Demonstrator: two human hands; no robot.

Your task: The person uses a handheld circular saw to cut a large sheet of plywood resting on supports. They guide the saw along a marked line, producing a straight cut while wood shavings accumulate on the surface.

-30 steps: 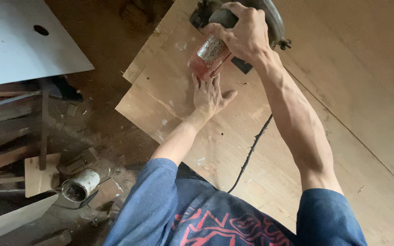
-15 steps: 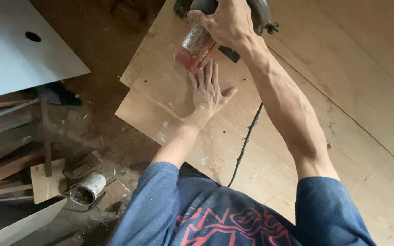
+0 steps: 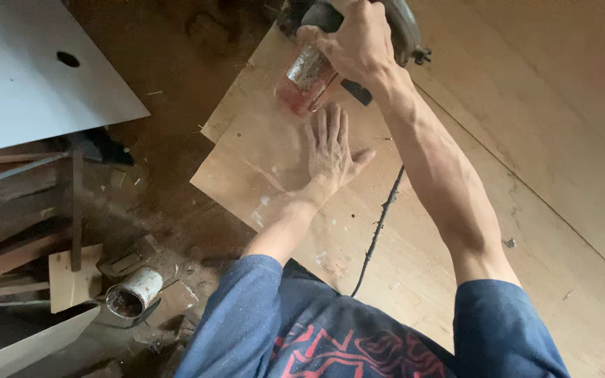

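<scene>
While the person's blue sleeves fill the bottom of the view, a small round tin (image 3: 133,292) lies on its side among wood scraps on the dusty floor to the left. A dark power cord (image 3: 379,224) trails across the plywood sheet (image 3: 414,266) between the two forearms. Further up, the left hand (image 3: 330,150) lies flat and released on the plywood, fingers spread, palm down, grasping nothing. Just beyond its fingertips sits the circular saw (image 3: 330,49), its worn red body resting on the sheet near the far edge. At the top, the right hand (image 3: 358,42) is clenched around the saw's dark handle. Far left, a pale grey panel (image 3: 29,91) with a round hole lies on timber.
</scene>
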